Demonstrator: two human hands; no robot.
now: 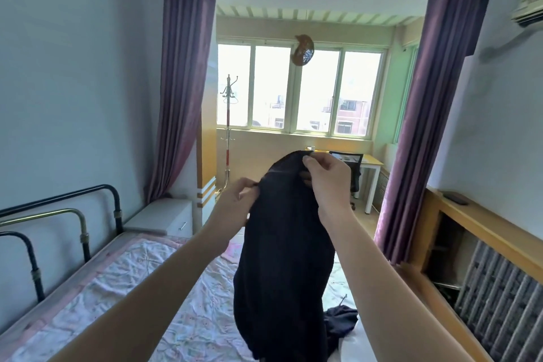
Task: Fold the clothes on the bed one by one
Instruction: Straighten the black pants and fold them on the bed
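A dark navy garment hangs in the air above the bed, held up at chest height. My left hand pinches its top edge on the left side. Higher and to the right, my right hand pinches the top edge between thumb and fingers. The cloth hangs down in loose folds and its lower end reaches the mattress. Another dark piece of clothing lies crumpled on the bed at the lower right, partly hidden by the hanging garment.
The bed has a pink floral sheet and a metal headboard at the left. A white nightstand stands past it. A wooden radiator cover runs along the right wall. Purple curtains frame a balcony with a desk and coat stand.
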